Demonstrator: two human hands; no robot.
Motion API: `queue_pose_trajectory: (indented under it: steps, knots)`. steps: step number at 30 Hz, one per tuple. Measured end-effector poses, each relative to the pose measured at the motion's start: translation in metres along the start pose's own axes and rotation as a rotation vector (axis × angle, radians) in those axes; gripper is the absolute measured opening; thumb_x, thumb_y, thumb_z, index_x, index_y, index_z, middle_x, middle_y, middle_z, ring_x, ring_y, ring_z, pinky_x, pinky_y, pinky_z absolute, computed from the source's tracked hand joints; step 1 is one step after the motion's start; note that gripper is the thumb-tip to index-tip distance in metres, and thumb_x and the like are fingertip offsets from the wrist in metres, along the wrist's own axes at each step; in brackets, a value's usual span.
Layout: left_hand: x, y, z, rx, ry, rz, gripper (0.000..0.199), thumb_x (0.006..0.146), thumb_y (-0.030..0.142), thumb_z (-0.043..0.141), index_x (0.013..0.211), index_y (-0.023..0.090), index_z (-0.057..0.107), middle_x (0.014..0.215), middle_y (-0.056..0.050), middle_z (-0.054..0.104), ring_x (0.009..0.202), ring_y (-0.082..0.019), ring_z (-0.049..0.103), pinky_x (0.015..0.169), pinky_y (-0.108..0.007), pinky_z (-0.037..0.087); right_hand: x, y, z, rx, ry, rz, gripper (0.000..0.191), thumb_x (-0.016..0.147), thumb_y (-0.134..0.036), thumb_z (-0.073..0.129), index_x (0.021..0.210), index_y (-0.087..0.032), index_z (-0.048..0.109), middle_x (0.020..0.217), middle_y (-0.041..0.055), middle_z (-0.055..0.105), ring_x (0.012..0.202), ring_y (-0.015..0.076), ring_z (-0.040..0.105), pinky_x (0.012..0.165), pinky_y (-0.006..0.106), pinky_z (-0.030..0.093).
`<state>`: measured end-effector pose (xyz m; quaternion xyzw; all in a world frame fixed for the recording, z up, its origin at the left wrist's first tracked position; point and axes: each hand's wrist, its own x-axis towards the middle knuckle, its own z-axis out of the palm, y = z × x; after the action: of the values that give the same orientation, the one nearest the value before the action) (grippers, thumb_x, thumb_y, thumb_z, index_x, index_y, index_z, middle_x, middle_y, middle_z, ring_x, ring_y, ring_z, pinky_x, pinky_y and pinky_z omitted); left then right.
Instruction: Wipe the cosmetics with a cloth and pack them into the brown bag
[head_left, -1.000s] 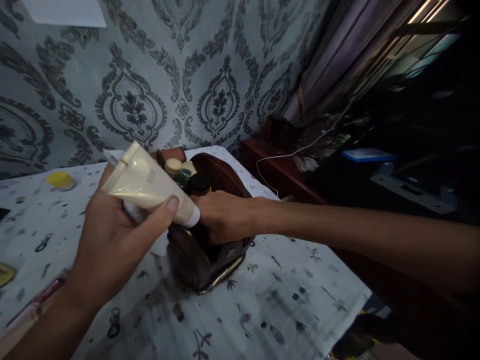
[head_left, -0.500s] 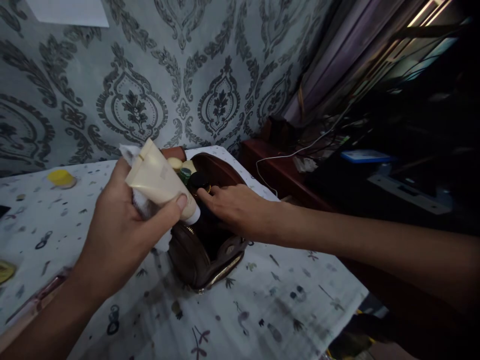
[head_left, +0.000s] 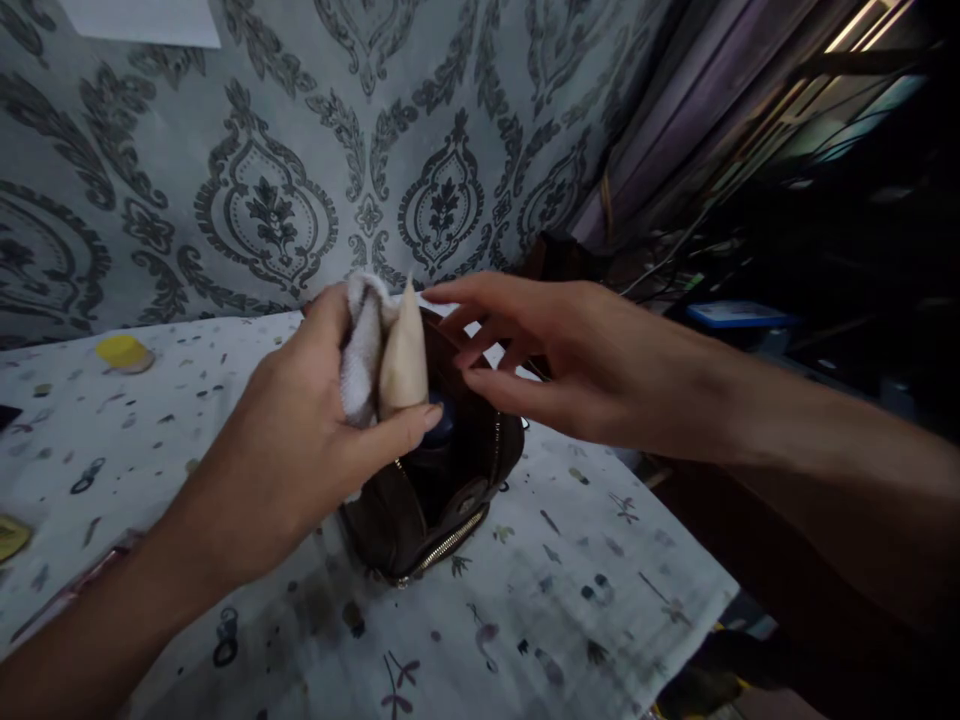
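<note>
My left hand (head_left: pixel 300 430) grips a cream-coloured squeeze tube (head_left: pixel 405 355) together with a white cloth (head_left: pixel 364 345). The tube is turned edge-on, its flat crimped end upward. Beneath it stands an unzipped dark brown leather bag (head_left: pixel 450 520) with a gold zip. Something dark blue and rounded (head_left: pixel 441 420) shows inside the bag, just under my left thumb. My right hand (head_left: pixel 555 345) hovers over the bag's right side, fingers apart and nothing in them. The two hands hide the far end of the bag and most of what lies in it.
A small yellow-lidded jar (head_left: pixel 124 353) sits on the patterned tablecloth (head_left: pixel 555 600) to the left. Patterned wallpaper (head_left: pixel 270 200) rises behind the table. On the right, a blue-and-white flat object (head_left: pixel 742 316) lies in a dark cluttered area beyond the table edge.
My right hand has lifted out of the bag and opened. My left hand has moved right over the bag and turned the tube from tilted to nearly upright.
</note>
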<state>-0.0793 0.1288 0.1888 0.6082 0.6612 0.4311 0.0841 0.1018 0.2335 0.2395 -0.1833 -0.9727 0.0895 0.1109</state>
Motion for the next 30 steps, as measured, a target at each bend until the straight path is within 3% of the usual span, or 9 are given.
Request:
queue_pose_trajectory:
  steps: [5, 10, 13, 16, 19, 21, 25, 30]
  knots:
    - [0.003, 0.018, 0.01, -0.009, -0.142, 0.014, 0.044, 0.072, 0.042, 0.075, 0.105, 0.025, 0.051, 0.08, 0.004, 0.061, 0.077, -0.023, 0.068, 0.068, -0.034, 0.057, -0.01, -0.009, -0.003, 0.305, 0.038, 0.018, 0.049, 0.089, -0.046, 0.063, 0.131, -0.024, 0.053, 0.1, 0.002, 0.068, 0.082, 0.0171, 0.065, 0.063, 0.026, 0.052]
    - [0.0, 0.022, 0.016, 0.027, -0.217, 0.039, 0.04, 0.075, 0.042, 0.073, 0.102, 0.026, 0.049, 0.069, 0.007, 0.058, 0.066, -0.02, 0.067, 0.064, -0.031, 0.055, -0.017, -0.008, 0.006, 0.363, 0.118, 0.137, 0.044, 0.085, -0.045, 0.069, 0.122, -0.024, 0.058, 0.085, -0.001, 0.067, 0.072, 0.0155, 0.064, 0.059, 0.025, 0.049]
    - [-0.01, 0.014, 0.012, 0.089, -0.207, 0.092, 0.026, 0.082, 0.041, 0.066, 0.098, 0.026, 0.051, 0.066, 0.007, 0.058, 0.06, -0.017, 0.064, 0.06, -0.027, 0.052, -0.021, -0.007, 0.005, 0.373, 0.135, 0.211, 0.04, 0.082, -0.044, 0.072, 0.112, -0.021, 0.062, 0.077, -0.0016, 0.066, 0.064, 0.0142, 0.062, 0.053, 0.024, 0.047]
    - [-0.027, 0.006, 0.007, 0.18, -0.25, 0.235, 0.009, 0.09, 0.032, 0.054, 0.094, 0.024, 0.056, 0.072, 0.003, 0.065, 0.067, -0.018, 0.067, 0.059, -0.026, 0.052, -0.021, -0.004, 0.005, 0.391, 0.152, 0.233, 0.036, 0.081, -0.048, 0.071, 0.101, -0.019, 0.064, 0.071, -0.0016, 0.064, 0.059, 0.0137, 0.06, 0.048, 0.024, 0.045]
    - [-0.049, 0.0, 0.009, 0.271, -0.37, 0.502, 0.022, 0.094, 0.017, 0.04, 0.098, 0.022, 0.061, 0.088, -0.003, 0.073, 0.094, -0.022, 0.07, 0.061, -0.027, 0.054, -0.021, 0.001, 0.009, 0.416, 0.199, 0.232, 0.033, 0.081, -0.05, 0.069, 0.095, -0.021, 0.064, 0.069, -0.0021, 0.062, 0.058, 0.0131, 0.058, 0.047, 0.023, 0.043]
    - [-0.064, -0.003, 0.015, 0.301, -0.441, 0.617, 0.03, 0.094, 0.012, 0.035, 0.102, 0.02, 0.062, 0.093, -0.006, 0.074, 0.097, -0.023, 0.07, 0.059, -0.027, 0.053, -0.021, 0.004, 0.011, 0.38, 0.214, 0.249, 0.031, 0.083, -0.048, 0.068, 0.097, -0.022, 0.063, 0.071, -0.0022, 0.063, 0.058, 0.0128, 0.058, 0.048, 0.023, 0.043]
    - [-0.091, -0.011, 0.033, 0.315, -0.573, 0.658, 0.024, 0.093, 0.018, 0.045, 0.11, 0.019, 0.061, 0.093, -0.007, 0.074, 0.075, -0.021, 0.069, 0.048, -0.027, 0.046, -0.023, 0.002, 0.015, 0.203, 0.089, 0.253, 0.027, 0.087, -0.047, 0.063, 0.098, -0.022, 0.064, 0.069, -0.0023, 0.064, 0.059, 0.0132, 0.059, 0.05, 0.023, 0.041]
    - [-0.108, -0.02, 0.044, 0.391, -0.611, 0.711, 0.024, 0.092, 0.017, 0.046, 0.112, 0.015, 0.06, 0.089, -0.009, 0.073, 0.071, -0.023, 0.067, 0.043, -0.029, 0.041, -0.023, 0.002, 0.028, 0.045, -0.076, 0.21, 0.021, 0.087, -0.041, 0.067, 0.094, -0.021, 0.066, 0.069, -0.0016, 0.064, 0.057, 0.0119, 0.057, 0.052, 0.023, 0.036]
